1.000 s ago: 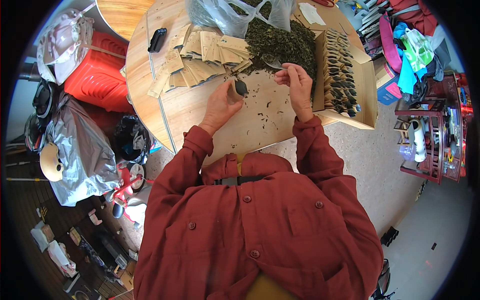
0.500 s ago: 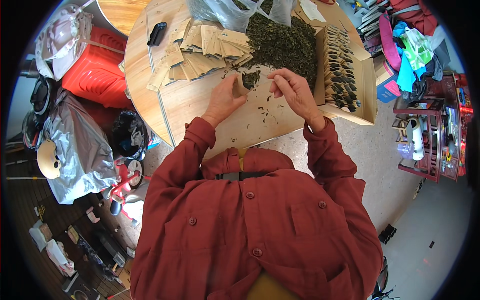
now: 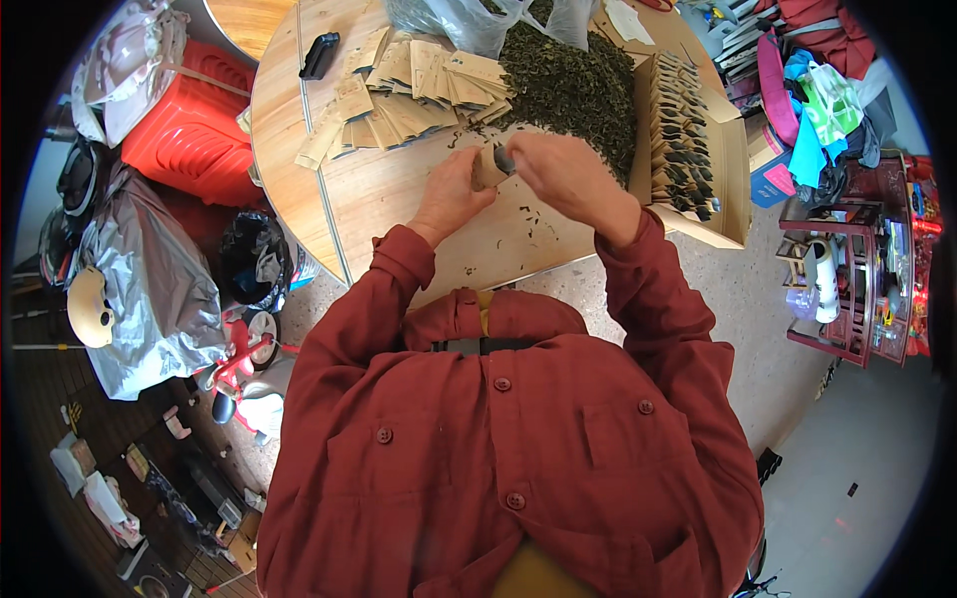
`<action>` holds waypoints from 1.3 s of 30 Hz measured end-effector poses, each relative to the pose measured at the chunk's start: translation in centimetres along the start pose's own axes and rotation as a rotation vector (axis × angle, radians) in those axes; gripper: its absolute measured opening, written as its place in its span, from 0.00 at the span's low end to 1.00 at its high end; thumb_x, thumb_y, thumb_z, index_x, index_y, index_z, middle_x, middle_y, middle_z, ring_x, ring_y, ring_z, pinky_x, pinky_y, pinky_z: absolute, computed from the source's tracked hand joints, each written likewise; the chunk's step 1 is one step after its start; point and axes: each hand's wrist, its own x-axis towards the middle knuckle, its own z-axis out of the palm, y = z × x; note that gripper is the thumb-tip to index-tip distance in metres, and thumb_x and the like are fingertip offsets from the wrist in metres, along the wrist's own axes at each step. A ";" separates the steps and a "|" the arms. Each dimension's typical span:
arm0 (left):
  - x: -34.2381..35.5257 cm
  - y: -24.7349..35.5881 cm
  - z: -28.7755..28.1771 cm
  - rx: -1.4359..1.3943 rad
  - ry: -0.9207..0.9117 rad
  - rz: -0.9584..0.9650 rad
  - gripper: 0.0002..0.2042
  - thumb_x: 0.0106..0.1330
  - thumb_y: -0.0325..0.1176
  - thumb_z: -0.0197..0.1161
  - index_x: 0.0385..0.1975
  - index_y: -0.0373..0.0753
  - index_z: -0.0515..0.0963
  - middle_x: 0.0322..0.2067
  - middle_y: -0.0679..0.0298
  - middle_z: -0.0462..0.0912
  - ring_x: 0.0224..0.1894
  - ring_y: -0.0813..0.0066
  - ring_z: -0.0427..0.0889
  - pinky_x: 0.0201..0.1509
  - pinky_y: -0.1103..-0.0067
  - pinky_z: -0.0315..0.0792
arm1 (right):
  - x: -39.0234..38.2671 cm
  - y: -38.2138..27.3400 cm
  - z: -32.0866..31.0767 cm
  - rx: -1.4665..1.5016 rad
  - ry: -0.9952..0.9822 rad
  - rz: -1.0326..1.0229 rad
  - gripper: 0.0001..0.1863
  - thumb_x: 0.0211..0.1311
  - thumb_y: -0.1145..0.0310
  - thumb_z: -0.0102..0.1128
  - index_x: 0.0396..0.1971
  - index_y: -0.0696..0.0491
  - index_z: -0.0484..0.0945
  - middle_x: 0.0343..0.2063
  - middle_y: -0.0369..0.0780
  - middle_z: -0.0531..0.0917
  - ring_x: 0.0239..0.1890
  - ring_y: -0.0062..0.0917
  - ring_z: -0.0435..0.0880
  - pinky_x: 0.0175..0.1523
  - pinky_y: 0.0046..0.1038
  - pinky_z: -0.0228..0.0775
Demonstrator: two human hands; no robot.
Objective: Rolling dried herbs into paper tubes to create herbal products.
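Note:
A small kraft paper pouch (image 3: 487, 171) with dark contents at its mouth is held upright in my left hand (image 3: 449, 187), fingers closed round it. My right hand (image 3: 568, 174) is curled at the pouch's mouth; what its fingertips grip is hidden. Behind both hands lies a pile of dark dried leaves (image 3: 578, 95), with stray bits scattered on the wooden table (image 3: 379, 209). Many flat paper pouches (image 3: 399, 95) are spread to the left of the leaves. A cardboard box (image 3: 733, 179) at the right holds rows of filled pouches.
A translucent plastic bag (image 3: 449, 22) sits at the table's back, a black tool (image 3: 319, 55) at its left. A red plastic stool (image 3: 184, 130), covered bundles and a black bin bag (image 3: 251, 261) are on the left. A wooden rack (image 3: 857, 249) and piled goods line the right.
My left hand has risen slightly with the pouch. My right hand has moved left and down from the leaf pile to the pouch's mouth, where its fingertips are now bent out of sight.

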 end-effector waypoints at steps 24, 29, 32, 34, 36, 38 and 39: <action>-1.3 -1.2 -1.2 -0.150 0.033 -0.040 0.27 0.48 0.34 0.69 0.48 0.30 0.71 0.38 0.49 0.79 0.42 0.54 0.79 0.48 0.69 0.72 | -1.3 12.6 7.0 0.929 0.601 0.744 0.15 0.67 0.64 0.52 0.36 0.63 0.77 0.24 0.43 0.83 0.22 0.23 0.82 0.28 0.22 0.76; -0.9 -0.4 -1.4 -0.183 -0.019 -0.090 0.26 0.47 0.34 0.69 0.48 0.31 0.71 0.38 0.50 0.79 0.42 0.55 0.79 0.48 0.70 0.72 | 0.2 14.4 9.0 1.005 0.679 0.714 0.15 0.69 0.65 0.49 0.42 0.63 0.76 0.28 0.44 0.83 0.27 0.24 0.83 0.32 0.22 0.77; -0.7 -0.3 -1.6 -0.160 -0.016 -0.086 0.26 0.47 0.34 0.69 0.47 0.31 0.71 0.38 0.50 0.80 0.42 0.55 0.79 0.48 0.71 0.72 | -0.1 14.1 9.0 1.086 0.697 0.673 0.15 0.70 0.66 0.48 0.44 0.62 0.75 0.30 0.44 0.83 0.29 0.25 0.84 0.35 0.23 0.77; -0.5 -0.1 -1.7 -0.159 -0.018 -0.087 0.26 0.47 0.34 0.69 0.47 0.31 0.72 0.38 0.50 0.80 0.42 0.55 0.79 0.48 0.71 0.72 | -0.6 13.4 8.5 1.124 0.709 0.651 0.15 0.70 0.66 0.47 0.45 0.62 0.74 0.31 0.44 0.83 0.30 0.25 0.84 0.36 0.23 0.78; -0.2 0.1 -1.6 -0.171 0.007 -0.058 0.25 0.47 0.34 0.69 0.46 0.31 0.72 0.38 0.50 0.80 0.41 0.55 0.79 0.48 0.71 0.72 | -1.0 12.4 7.5 1.182 0.703 0.575 0.15 0.70 0.65 0.47 0.45 0.62 0.74 0.32 0.44 0.83 0.31 0.25 0.84 0.38 0.23 0.78; 0.0 -0.3 -1.3 -0.161 -0.024 -0.068 0.26 0.49 0.33 0.69 0.49 0.33 0.71 0.39 0.53 0.80 0.42 0.61 0.79 0.48 0.72 0.72 | -1.4 11.4 6.2 1.206 0.687 0.546 0.15 0.71 0.65 0.47 0.46 0.62 0.74 0.32 0.44 0.83 0.31 0.25 0.84 0.38 0.24 0.78; 0.2 -0.4 -1.2 -0.150 -0.051 -0.081 0.27 0.51 0.33 0.69 0.53 0.34 0.71 0.41 0.56 0.80 0.43 0.67 0.78 0.49 0.73 0.72 | -1.5 10.8 5.5 1.232 0.665 0.516 0.15 0.71 0.65 0.47 0.46 0.62 0.74 0.32 0.44 0.83 0.32 0.26 0.84 0.39 0.25 0.78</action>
